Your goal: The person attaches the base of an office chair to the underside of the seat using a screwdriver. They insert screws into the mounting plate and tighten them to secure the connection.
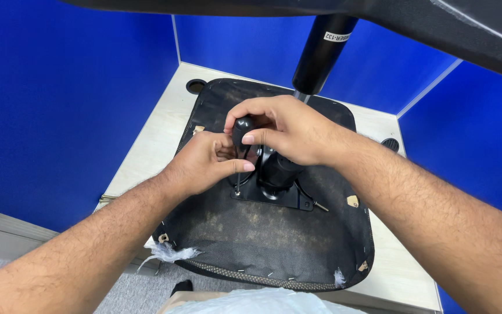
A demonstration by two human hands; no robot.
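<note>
On a pale wooden desk [146, 145] walled in by blue partition panels [59, 104], an upturned office chair seat [262, 232] lies with its black fabric underside facing up, filling most of the desktop. Near the middle of the seat, a black metal mounting plate [274, 195] carries the chair's mechanism, from which a black gas-lift column [323, 49] rises toward the far side and out of the top of the view. The person's right hand [289, 128] is curled over the rounded black handle of a screwdriver [240, 145], thumb and fingers closed around its top, the tool standing nearly upright. The left hand [204, 163] is loosely closed just beside and below it, thumb and forefinger pinching the thin metal shaft, which comes down to the near left corner of the plate. The two hands touch above the plate. A loose screw [321, 206] lies on the fabric just to the right of the plate. Torn white plastic wrapping [167, 253] clings to the near left edge of the seat, with a smaller scrap at the near right edge. A round cable hole [196, 86] sits in the far left corner of the desk, another at the far right, partly hidden behind the seat.
</note>
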